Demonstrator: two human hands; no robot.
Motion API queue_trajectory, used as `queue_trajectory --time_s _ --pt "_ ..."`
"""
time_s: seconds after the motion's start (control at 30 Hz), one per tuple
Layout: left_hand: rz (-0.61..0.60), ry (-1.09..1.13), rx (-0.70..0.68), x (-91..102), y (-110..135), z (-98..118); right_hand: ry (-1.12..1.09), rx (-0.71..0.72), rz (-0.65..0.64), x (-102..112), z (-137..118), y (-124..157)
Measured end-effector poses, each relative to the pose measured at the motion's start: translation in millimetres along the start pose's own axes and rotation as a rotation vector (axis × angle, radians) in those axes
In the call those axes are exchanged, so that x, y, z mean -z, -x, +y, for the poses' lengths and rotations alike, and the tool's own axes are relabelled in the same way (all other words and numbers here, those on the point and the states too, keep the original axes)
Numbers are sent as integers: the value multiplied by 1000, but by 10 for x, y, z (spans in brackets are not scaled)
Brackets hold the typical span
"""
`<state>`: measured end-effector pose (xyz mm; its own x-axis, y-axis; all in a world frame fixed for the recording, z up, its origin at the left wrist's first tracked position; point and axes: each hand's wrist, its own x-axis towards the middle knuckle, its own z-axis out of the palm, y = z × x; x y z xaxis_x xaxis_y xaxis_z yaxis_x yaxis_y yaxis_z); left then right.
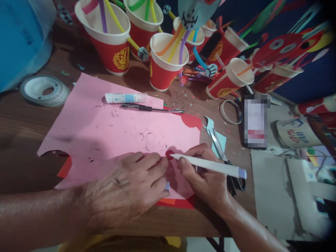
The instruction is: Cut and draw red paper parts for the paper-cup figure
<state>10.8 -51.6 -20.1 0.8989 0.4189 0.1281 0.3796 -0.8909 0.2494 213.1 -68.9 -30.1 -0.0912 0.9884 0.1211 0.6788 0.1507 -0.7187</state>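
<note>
My left hand (131, 185) lies on a pink paper sheet (105, 129), fingers together, and its fingertips press a small red paper disc (169, 154). A small pale piece shows under its lower fingers. My right hand (202, 175) grips a white marker pen (210, 165) whose tip touches the red disc. The pink sheet carries black pen marks and drawn circles.
A glue stick (126, 97) and a black pen (149, 109) lie at the sheet's far edge. Scissors (223, 154) rest to the right. Several red paper cups (162, 63) with coloured straws stand behind. A tape roll (43, 90) sits at left, a phone (255, 120) at right.
</note>
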Motion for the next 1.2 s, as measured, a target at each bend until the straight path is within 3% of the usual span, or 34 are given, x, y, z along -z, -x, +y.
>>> queue_trajectory --time_s 0.5,0.8,1.2 --pt "-24 -5 -31 -3 32 6 48 61 -6 -14 -26 -33" --pt "99 56 -2 -62 24 -27 -8 -1 -58 -5 -33 -19" --pt "113 82 37 -14 -23 -25 34 -19 -48 -6 -26 -18"
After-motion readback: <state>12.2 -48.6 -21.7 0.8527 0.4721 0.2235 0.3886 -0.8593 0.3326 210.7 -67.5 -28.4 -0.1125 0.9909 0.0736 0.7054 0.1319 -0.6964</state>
